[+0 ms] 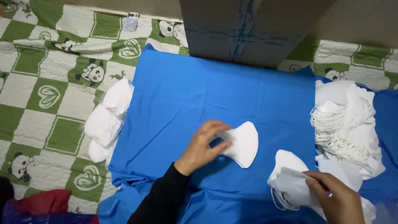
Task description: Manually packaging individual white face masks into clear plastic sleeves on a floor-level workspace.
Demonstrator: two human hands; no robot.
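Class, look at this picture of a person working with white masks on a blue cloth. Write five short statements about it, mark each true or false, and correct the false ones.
1. The left hand presses a flat mask on the blue cloth. True.
2. The right hand is empty. False: it holds a bunch of masks.
3. A cardboard box stands at the far edge of the cloth. True.
4. The quilt under the cloth is red with stars. False: it is green and white checked, with pandas and hearts.
5. White masks lie only on the right. False: a left pile and a right pile both lie there.
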